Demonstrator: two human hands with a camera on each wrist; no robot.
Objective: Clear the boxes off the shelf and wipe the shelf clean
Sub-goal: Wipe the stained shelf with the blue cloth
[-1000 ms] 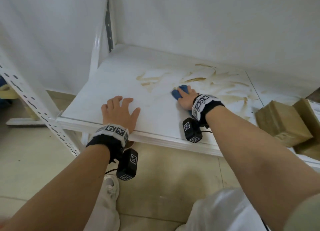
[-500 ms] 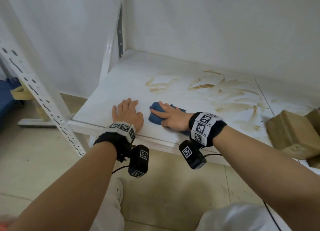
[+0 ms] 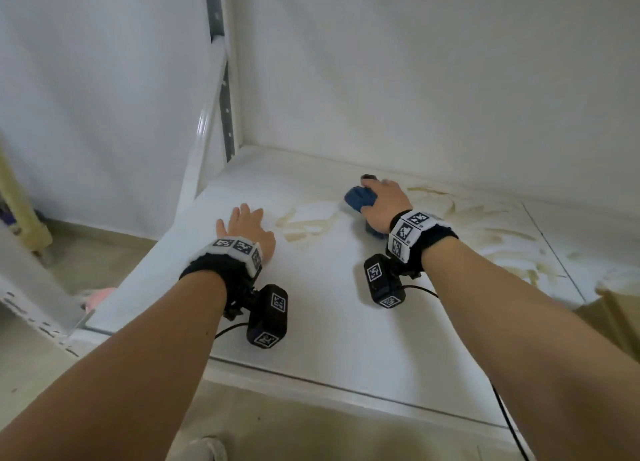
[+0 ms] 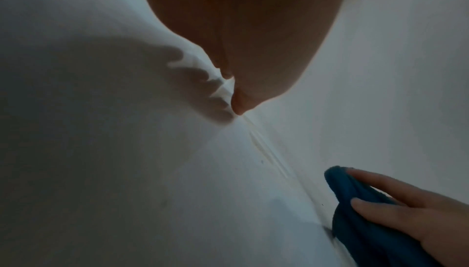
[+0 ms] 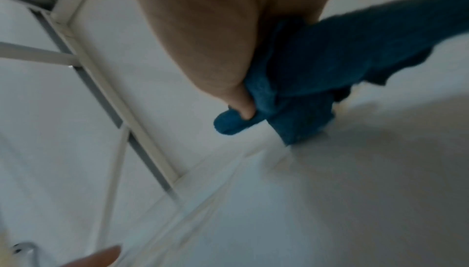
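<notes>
We see a white shelf [image 3: 322, 308] streaked with tan smears [image 3: 491, 232], a dark blue cloth [image 3: 358, 199], black wristbands [image 3: 420, 241] carrying black-and-white square-patterned tags, a tan box [image 3: 620, 318].

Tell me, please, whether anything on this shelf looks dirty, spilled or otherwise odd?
Yes: yellowish-brown smears streak the white shelf, mostly right of the right hand, which grips a blue cloth, with a patch left of it. Nothing looks broken.

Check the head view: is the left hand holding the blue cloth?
No, the left hand lies flat on the white shelf; the right hand grips the blue cloth.
</notes>
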